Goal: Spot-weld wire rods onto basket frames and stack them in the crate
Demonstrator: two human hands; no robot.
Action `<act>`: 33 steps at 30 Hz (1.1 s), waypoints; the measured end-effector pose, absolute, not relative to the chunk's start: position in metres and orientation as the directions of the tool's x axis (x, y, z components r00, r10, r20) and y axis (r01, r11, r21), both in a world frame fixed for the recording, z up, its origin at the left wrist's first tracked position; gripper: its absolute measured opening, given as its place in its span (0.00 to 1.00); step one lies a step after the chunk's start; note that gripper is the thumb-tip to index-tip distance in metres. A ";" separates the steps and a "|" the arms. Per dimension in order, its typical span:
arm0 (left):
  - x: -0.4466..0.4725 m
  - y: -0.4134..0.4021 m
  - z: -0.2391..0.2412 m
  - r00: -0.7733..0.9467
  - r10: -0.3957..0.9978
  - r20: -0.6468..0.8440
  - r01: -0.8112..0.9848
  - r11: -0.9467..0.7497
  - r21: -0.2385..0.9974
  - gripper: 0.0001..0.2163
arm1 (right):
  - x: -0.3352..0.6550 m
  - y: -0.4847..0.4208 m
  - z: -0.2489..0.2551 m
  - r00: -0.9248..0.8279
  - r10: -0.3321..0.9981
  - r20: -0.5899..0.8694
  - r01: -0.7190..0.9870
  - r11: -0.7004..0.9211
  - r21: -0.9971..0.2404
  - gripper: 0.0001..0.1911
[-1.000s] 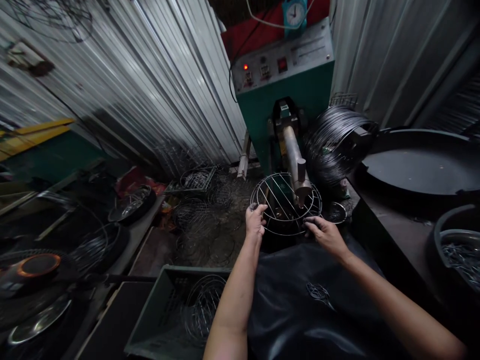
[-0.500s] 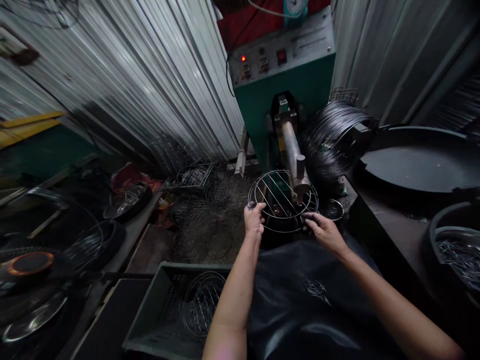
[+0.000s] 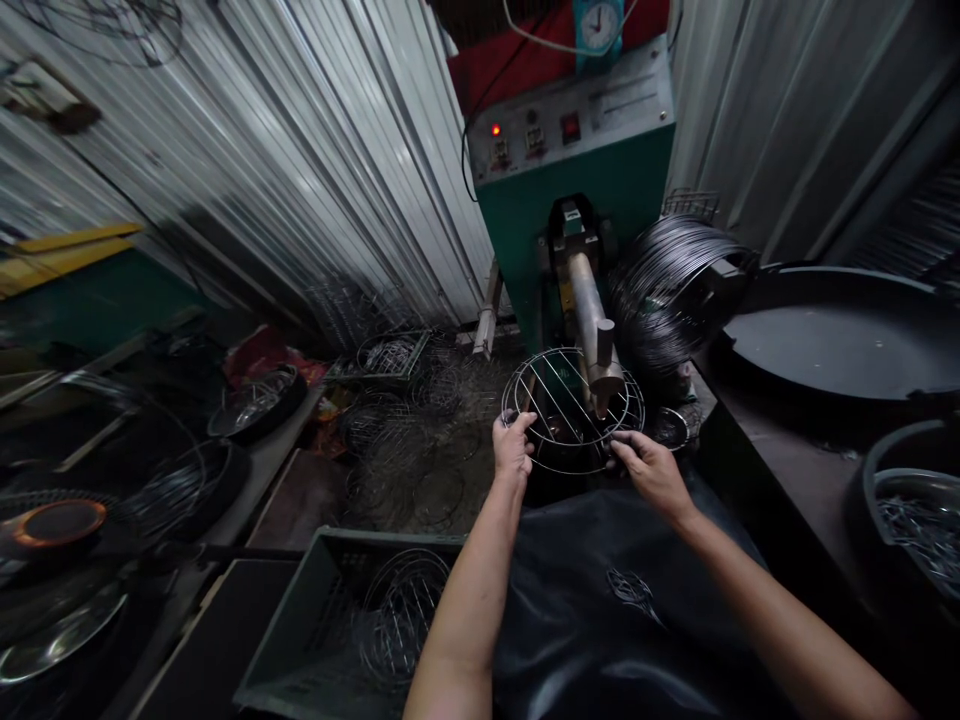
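A round wire rack with straight parallel bars lies roughly level beneath the metal arm of a green machine. My left hand is closed on the rack's left rim, thumb on top. At the right front of the rim, my right hand is closed with thumb and fingers pinched; whether a small piece sits between them is too dark to tell. The tip of the machine's upper electrode reaches down at the right part of the rack. Short bent wires lie on the black apron over my lap.
A green crate with wire racks stands at the left front. Right of the machine are a coil of wire, a large dark pan and a bowl of small wire pieces. More wire racks cover the floor at left.
The view has shifted slightly, so everything sits a little lower in it. Both hands keep their places on the rack under the machine arm.
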State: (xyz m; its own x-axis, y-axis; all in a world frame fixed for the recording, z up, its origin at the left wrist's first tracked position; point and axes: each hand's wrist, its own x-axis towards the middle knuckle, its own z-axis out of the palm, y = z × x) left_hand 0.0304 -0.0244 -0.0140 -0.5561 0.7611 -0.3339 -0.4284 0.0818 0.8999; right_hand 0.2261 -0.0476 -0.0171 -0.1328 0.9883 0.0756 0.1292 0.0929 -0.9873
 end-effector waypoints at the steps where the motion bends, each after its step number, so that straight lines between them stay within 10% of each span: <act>1: 0.031 -0.024 -0.013 -0.555 0.761 -0.335 -0.432 0.081 0.898 0.22 | 0.226 -0.048 -0.016 -0.131 0.988 0.076 0.126 0.093 -0.988 0.21; 33: 0.031 -0.013 -0.010 -0.567 0.700 -0.433 -0.493 0.133 0.860 0.14 | 0.219 -0.030 -0.015 -0.066 0.990 0.125 0.176 0.135 -0.975 0.16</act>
State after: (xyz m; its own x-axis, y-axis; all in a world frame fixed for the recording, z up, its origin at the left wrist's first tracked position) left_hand 0.0309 -0.0127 -0.0097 -0.5673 0.7003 -0.4333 -0.4928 0.1328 0.8599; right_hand 0.2193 -0.0300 -0.0155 -0.0661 0.9900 0.1248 0.1758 0.1346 -0.9752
